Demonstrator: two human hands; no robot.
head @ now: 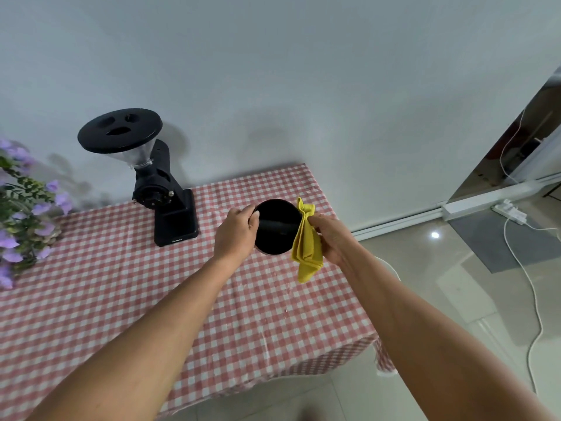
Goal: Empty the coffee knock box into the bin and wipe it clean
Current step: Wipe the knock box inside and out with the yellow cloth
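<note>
- The knock box (277, 227) is the round black tub over the far right part of the checked table (121, 284), tipped so its open mouth faces the camera. I can't tell if its base is resting on the cloth or lifted just off it.
- The left hand (235, 235) grips the tub's left rim, with the fingers curled over the edge and into the opening.
- The right hand (331, 238) pinches a folded yellow cloth (306, 253) right up against the right rim. The cloth's loose end hangs down below the hand.
- So the box sits between the two hands, one on each side, with the cloth touching or nearly touching the rim.
- Handling guess: it looks like a stiff, light tub, since one hand on the rim seems enough to hold it. The smooth dark wall could be slick, especially if damp, so hooking over the rim beats squeezing the side.
- The cloth is soft and floppy, so bunch it up before pushing it in.
- There's a bar (273, 223) across the inside, which the cloth has to work around.
- The interior is too dark to see any grounds. No bin is in view, so I'd say this is the wiping stage.
- A black grinder (164, 189) and purple flowers (21, 208) sit well off to the left.
</note>
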